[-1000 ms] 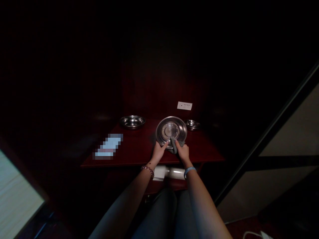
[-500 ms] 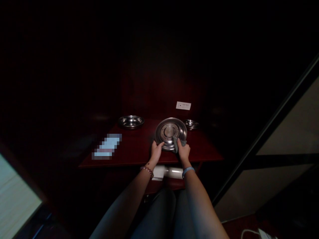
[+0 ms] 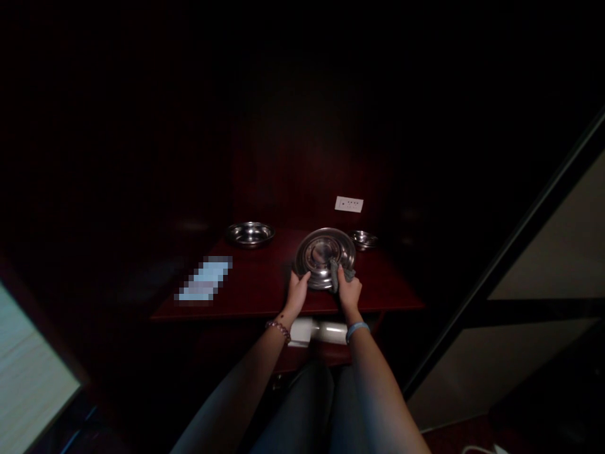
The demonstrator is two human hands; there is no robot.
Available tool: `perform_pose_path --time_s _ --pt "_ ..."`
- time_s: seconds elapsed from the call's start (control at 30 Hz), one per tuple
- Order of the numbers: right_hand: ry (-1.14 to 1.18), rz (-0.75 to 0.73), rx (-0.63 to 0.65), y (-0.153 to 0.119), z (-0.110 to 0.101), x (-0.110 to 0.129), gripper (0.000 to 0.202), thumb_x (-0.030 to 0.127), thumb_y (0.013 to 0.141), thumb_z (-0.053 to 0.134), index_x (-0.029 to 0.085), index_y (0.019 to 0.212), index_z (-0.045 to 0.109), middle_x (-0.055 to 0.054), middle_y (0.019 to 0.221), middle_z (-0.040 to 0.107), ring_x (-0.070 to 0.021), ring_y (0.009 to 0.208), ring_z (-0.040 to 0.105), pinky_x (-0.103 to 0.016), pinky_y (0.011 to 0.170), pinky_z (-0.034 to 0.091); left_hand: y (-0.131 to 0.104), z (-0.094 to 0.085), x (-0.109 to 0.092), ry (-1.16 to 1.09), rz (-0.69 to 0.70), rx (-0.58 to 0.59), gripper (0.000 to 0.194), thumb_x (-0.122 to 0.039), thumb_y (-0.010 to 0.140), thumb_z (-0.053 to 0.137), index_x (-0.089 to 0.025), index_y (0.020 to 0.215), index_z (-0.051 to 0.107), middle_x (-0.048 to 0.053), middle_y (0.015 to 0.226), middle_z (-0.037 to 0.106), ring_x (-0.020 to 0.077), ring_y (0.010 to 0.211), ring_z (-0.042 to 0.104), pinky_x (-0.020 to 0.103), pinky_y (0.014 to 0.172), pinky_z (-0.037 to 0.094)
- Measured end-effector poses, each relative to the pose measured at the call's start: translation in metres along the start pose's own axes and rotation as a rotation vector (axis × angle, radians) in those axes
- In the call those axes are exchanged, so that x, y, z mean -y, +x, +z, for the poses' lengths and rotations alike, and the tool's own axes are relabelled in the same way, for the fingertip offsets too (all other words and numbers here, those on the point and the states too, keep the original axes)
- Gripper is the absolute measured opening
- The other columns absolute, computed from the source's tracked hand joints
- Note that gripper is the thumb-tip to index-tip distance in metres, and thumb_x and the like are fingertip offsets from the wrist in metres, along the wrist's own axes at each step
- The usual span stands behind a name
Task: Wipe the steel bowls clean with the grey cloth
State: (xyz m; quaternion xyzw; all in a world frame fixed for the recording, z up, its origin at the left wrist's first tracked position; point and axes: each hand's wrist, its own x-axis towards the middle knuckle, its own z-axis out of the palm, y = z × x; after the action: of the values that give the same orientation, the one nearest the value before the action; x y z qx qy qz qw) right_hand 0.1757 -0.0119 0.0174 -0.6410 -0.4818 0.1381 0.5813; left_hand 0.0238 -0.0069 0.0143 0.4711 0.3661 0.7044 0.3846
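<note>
A round stainless steel dish (image 3: 324, 252) is held up over the dark red shelf (image 3: 227, 287), tilted with its ringed base towards me. My left hand (image 3: 297, 293) grips its lower left rim, thumb on the near face and fingers hidden behind. On the lower right, my right hand (image 3: 348, 289) is closed on a grey cloth (image 3: 334, 275), which lies against the dish's rim. A second steel dish (image 3: 250, 234) sits at the back left of the shelf. Partly behind the held dish, a smaller steel bowl (image 3: 363, 239) stands at the right.
A pixelated pale rectangle (image 3: 205, 280) lies at the shelf's left. A white socket plate (image 3: 348, 204) is on the back wall. Beneath the shelf are a white box (image 3: 300, 332) and a pale cylinder (image 3: 331, 332). A framed panel (image 3: 534, 353) slants along the right side.
The held dish has tipped back slightly, so its base looks flatter. Both hands keep their hold, and the whole view has shifted a little.
</note>
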Motion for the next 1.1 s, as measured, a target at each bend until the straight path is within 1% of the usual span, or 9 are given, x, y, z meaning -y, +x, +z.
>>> perform_pose_path --time_s 0.13,0.2,0.33,0.47,0.57,0.73,0.87,1.0,1.1 --pt "0.031 0.036 0.013 0.003 -0.001 -0.002 0.057 0.064 0.085 0.053 0.013 0.077 0.077 -0.018 0.080 0.077 -0.0278 0.081 0.075 -0.027 0.065 0.050 0.001 0.000 0.003 0.009 0.021 0.028 0.050 -0.025 0.085 0.061 -0.019 0.132 0.047 0.011 0.141 0.055 0.0205 0.131 0.051 0.036 0.117 0.031" --pt "0.049 0.064 0.014 0.004 -0.002 -0.003 0.056 0.064 0.085 0.054 0.013 0.080 0.077 -0.017 0.083 0.077 -0.0276 0.082 0.075 -0.027 0.066 0.050 0.002 0.001 0.007 0.012 0.041 0.085 0.049 -0.028 0.084 0.063 -0.018 0.130 0.049 0.011 0.138 0.057 0.0211 0.129 0.053 0.037 0.116 0.032" --pt "0.114 0.079 0.033 0.004 -0.003 -0.005 0.055 0.062 0.084 0.056 0.012 0.086 0.078 -0.018 0.087 0.077 -0.0271 0.085 0.075 -0.027 0.068 0.052 0.003 0.004 0.014 0.013 0.052 0.188 0.054 -0.030 0.076 0.072 -0.017 0.126 0.055 0.012 0.132 0.062 0.0225 0.125 0.056 0.040 0.115 0.033" --pt "0.129 0.042 0.164 0.005 -0.001 -0.006 0.055 0.063 0.082 0.058 0.012 0.088 0.078 -0.016 0.089 0.078 -0.0271 0.088 0.074 -0.027 0.070 0.053 0.006 0.004 0.019 0.003 0.046 0.253 0.050 -0.032 0.072 0.076 -0.015 0.117 0.062 0.014 0.125 0.067 0.0237 0.123 0.058 0.042 0.113 0.035" --pt "0.104 0.020 0.221 0.005 0.001 -0.006 0.053 0.062 0.082 0.058 0.014 0.087 0.079 -0.014 0.087 0.078 -0.0265 0.088 0.074 -0.028 0.071 0.053 0.008 0.001 0.021 0.022 0.059 0.204 0.044 -0.031 0.074 0.074 -0.016 0.114 0.064 0.013 0.124 0.067 0.0237 0.122 0.058 0.042 0.113 0.034" --pt "0.042 0.039 0.224 0.005 0.002 -0.005 0.049 0.061 0.080 0.062 0.015 0.080 0.079 -0.014 0.078 0.077 -0.0265 0.084 0.074 -0.027 0.067 0.053 0.008 -0.001 0.019 0.043 0.023 0.115 0.041 -0.025 0.076 0.067 -0.018 0.116 0.064 0.010 0.121 0.069 0.0230 0.122 0.058 0.041 0.112 0.035" --pt "0.049 0.039 0.232 0.006 0.003 -0.007 0.050 0.060 0.080 0.061 0.013 0.082 0.079 -0.014 0.081 0.077 -0.0269 0.085 0.074 -0.027 0.066 0.052 0.008 0.001 0.017 0.036 -0.007 0.091 0.040 -0.021 0.074 0.065 -0.018 0.115 0.064 0.009 0.119 0.070 0.0231 0.121 0.059 0.041 0.112 0.036" --pt "0.082 0.025 0.181 0.007 0.004 -0.010 0.054 0.060 0.080 0.060 0.010 0.085 0.079 -0.016 0.082 0.077 -0.0270 0.084 0.074 -0.027 0.068 0.052 0.008 0.002 0.013 0.013 -0.071 0.034 0.041 -0.017 0.072 0.064 -0.019 0.112 0.065 0.007 0.119 0.070 0.0237 0.117 0.061 0.041 0.111 0.038" --pt "0.081 0.025 0.147 0.007 0.004 -0.009 0.055 0.061 0.079 0.061 0.008 0.083 0.078 -0.018 0.081 0.077 -0.0280 0.083 0.074 -0.027 0.066 0.051 0.007 0.001 0.009 0.025 -0.104 -0.027 0.040 -0.015 0.070 0.063 -0.018 0.110 0.066 0.008 0.117 0.071 0.0255 0.112 0.063 0.042 0.109 0.040"
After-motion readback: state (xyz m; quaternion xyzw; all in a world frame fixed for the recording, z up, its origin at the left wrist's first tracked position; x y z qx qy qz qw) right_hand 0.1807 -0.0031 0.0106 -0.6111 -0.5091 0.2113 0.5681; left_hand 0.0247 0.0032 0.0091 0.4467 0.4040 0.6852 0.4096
